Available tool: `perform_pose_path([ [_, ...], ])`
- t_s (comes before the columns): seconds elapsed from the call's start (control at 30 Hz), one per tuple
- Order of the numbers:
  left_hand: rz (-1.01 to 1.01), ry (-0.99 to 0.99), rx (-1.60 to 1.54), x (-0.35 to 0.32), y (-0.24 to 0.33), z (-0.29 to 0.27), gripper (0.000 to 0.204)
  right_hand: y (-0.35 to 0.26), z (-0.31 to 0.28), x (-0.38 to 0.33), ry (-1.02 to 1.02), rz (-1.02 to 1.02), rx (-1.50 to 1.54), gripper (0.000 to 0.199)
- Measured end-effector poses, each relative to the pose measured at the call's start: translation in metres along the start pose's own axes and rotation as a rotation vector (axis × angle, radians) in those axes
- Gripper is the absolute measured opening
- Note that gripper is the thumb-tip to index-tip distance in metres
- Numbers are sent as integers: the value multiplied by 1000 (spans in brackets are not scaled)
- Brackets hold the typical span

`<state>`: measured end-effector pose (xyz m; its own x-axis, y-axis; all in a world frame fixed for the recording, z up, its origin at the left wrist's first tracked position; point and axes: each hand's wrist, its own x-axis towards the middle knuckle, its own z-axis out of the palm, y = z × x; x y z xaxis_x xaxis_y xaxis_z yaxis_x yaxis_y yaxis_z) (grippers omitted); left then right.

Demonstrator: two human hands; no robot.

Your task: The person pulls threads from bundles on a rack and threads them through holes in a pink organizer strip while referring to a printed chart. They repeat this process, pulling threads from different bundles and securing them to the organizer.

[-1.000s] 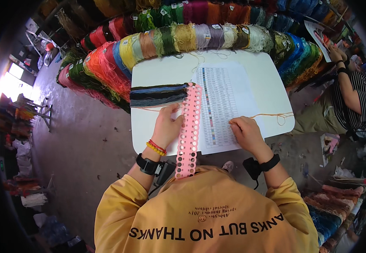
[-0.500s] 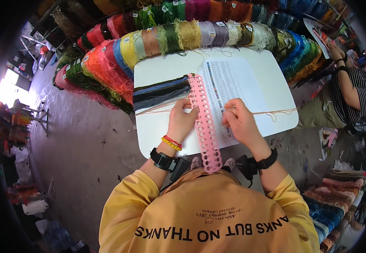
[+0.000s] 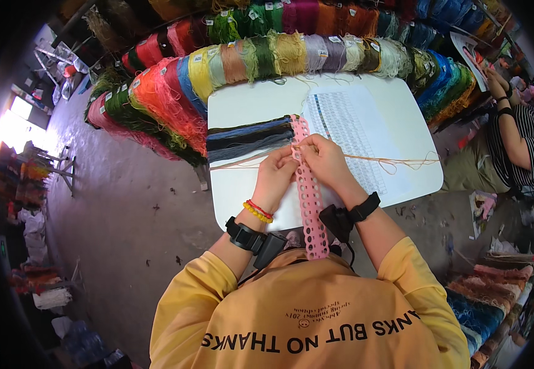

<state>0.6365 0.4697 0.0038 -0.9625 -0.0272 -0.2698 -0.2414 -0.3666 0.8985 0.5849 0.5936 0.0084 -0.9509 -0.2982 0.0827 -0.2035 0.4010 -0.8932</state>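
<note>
A pink perforated strip [image 3: 311,209], with round holes along both edges, runs from the white board down toward my waist. My left hand [image 3: 275,176] is closed on its left edge, thumb and fingers pinched together. My right hand [image 3: 323,161] meets it there, its fingertips pinching light brown thread [image 3: 396,162] at the strip's holes. That thread trails out to the right beyond the hand, and more of it lies left of my left hand. Black, blue and grey thread bundles [image 3: 251,139] hang from the strip's upper left holes. My fingers hide the exact spot where thread meets hole.
Under the hands is a white board [image 3: 414,132] bearing a printed grid chart [image 3: 347,120]. Rows of coloured thread skeins [image 3: 261,58] curve along its far side. At the right sits another person [image 3: 519,141]. More skeins [image 3: 482,301] are stacked at lower right.
My right hand has moved left from over the chart to the strip, joining my left hand. The whole view has shifted slightly.
</note>
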Motion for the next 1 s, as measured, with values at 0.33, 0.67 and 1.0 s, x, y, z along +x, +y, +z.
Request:
perform_pose_path([
  [0.33, -5, 97, 95, 6, 0, -1, 26, -16, 3, -6, -10, -90, -218, 14],
  [0.67, 35, 101, 216, 9, -2, 2, 15, -10, 2, -4, -25, -195, -375, 14],
  [1.0, 406, 186, 810, 6, 4, -39, 10, -8, 9, -23, -2, -94, -192, 16],
])
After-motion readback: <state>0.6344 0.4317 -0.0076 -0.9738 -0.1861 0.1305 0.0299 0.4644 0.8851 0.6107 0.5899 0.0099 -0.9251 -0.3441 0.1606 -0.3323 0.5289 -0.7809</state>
